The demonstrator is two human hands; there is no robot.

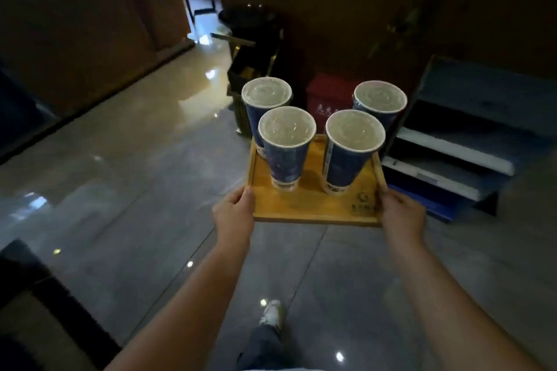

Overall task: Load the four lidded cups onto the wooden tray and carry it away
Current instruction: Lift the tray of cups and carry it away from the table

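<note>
Four lidded cups stand upright on the wooden tray (313, 205), which is held off the ground over a glossy grey tiled floor (135, 190). Cups are blue w/ clear flat lids. Near-left cup (286, 147) and near-right cup (351, 150) sit side by side w/ a gap between; far-left cup (266, 99) is just behind the near-left one, partly hidden by it; far-right cup (380, 102) is behind the near-right one. The near edge of the tray is bare, w/ a printed logo at its near-right corner.

Left hand (235, 214) grips the tray's near-left corner: thumb lies on top along the left rim, fingers curl under, out of sight. Right hand (402, 214) does the same at the near-right corner, thumb along the right rim, fingers under. Both hands are closed on the tray, arms stretched fwd, so the tray sits between the hands and slightly ahead of them; the cups are beyond the thumbs, not touched by either hand.

One shoe (272, 315) and a dark trouser leg show below the tray, between the forearms. Ahead of the tray: a dark bin (241, 81), a red box (327, 96) behind the cups, and blue-and-white shelving (452, 147) to the right. Frame is a bit blurred and dim.
</note>
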